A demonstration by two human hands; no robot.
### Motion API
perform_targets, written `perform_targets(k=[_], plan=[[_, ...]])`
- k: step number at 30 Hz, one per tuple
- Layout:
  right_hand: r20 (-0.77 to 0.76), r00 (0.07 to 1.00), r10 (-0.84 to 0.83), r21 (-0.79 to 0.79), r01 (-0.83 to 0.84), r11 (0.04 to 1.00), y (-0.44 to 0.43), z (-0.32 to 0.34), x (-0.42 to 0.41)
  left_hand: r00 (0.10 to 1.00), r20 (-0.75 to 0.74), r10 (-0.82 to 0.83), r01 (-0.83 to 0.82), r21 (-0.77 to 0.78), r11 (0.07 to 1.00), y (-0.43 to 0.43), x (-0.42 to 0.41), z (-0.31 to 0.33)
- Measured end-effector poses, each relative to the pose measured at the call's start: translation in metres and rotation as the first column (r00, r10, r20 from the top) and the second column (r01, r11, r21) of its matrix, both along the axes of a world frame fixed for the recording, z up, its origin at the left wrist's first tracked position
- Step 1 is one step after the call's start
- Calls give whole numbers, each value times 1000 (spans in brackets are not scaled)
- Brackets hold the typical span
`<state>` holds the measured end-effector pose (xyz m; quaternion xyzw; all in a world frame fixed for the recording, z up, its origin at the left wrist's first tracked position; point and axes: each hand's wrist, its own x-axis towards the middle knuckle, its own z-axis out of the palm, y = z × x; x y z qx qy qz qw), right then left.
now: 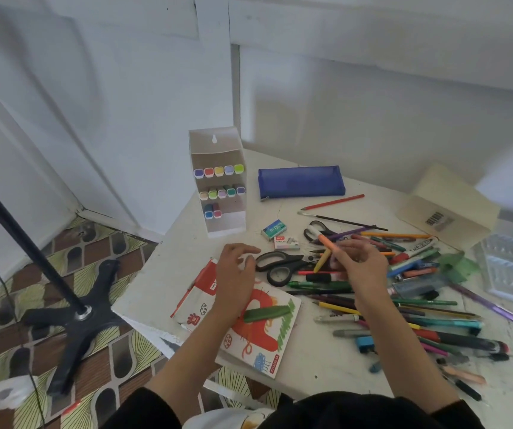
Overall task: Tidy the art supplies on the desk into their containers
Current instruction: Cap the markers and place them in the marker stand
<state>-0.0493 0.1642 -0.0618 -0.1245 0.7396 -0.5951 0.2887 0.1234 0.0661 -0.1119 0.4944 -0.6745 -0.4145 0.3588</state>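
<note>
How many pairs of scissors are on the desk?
2. One large pair of scissors lies between the hands, beside the left hand. A smaller pair of scissors lies behind the right hand. The pen pile could hide more.

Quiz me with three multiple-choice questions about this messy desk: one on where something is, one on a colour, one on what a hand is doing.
1. Where is the marker organiser?
A. At the desk's far left corner
B. On the floor
C. On top of the cardboard box

2. What colour is the zip pencil pouch?
A. Red
B. Blue
C. Yellow

3. What is the right hand doing?
A. Resting flat and empty
B. Cutting with scissors
C. Holding an orange marker in its fingers

Answers: 1 A, it stands upright at that corner, left of the pouch. 2 B, its fabric is deep blue. 3 C, the marker is pinched above the pile.
</note>
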Motion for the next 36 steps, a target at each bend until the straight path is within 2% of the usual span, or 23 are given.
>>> perform_targets(k=[3, 6, 9, 12, 13, 15, 17, 18, 20, 23, 28, 31, 36], plan=[[-106, 993, -53, -40, 49, 998, -1, 1, 5, 999, -11, 51, -52, -185, 981, -5, 7, 14], [-144, 989, -13, -148, -8, 989, -9, 8, 17, 995, -14, 102, -96, -500, 861, -18, 17, 31], [-229, 960, 160, -260, -219, 940, -23, 15, 35, 988, 5, 154, -108, -688, 717, -38, 28, 50], [-458, 836, 304, -267, -455, 849, -39, 18, 53, 984, 11, 178, -104, -773, 625, -54, 37, 69], [-557, 764, 326, -244, -526, 815, -47, 19, 58, 985, 21, 170, -90, -783, 616, -59, 39, 75], [-764, 551, 336, -125, -638, 760, -60, 19, 64, 988, 58, 146, -50, -766, 641, -68, 41, 83], [-853, 373, 366, -4, -705, 709, -74, 17, 68, 984, 128, 125, 9, -732, 681, -76, 43, 89], [-856, 340, 389, 34, -715, 699, -81, 17, 70, 980, 162, 112, 38, -713, 701, -81, 43, 92], [-841, 344, 418, 63, -705, 706, -96, 14, 77, 968, 232, 96, 88, -672, 735, -87, 46, 94], [-794, 360, 491, 134, -683, 718, -116, 9, 83, 941, 326, 89, 161, -664, 730, -92, 47, 92], [-706, 359, 610, 274, -656, 703, -138, -5, 88, 944, 318, 84, 153, -651, 744, -88, 46, 89], [-694, 322, 644, 358, -622, 697, -143, -9, 87, 949, 303, 82, 138, -640, 756, -86, 41, 91], [-702, 295, 648, 378, -617, 690, -140, -8, 84, 947, 307, 99, 134, -654, 745, -85, 41, 88]])
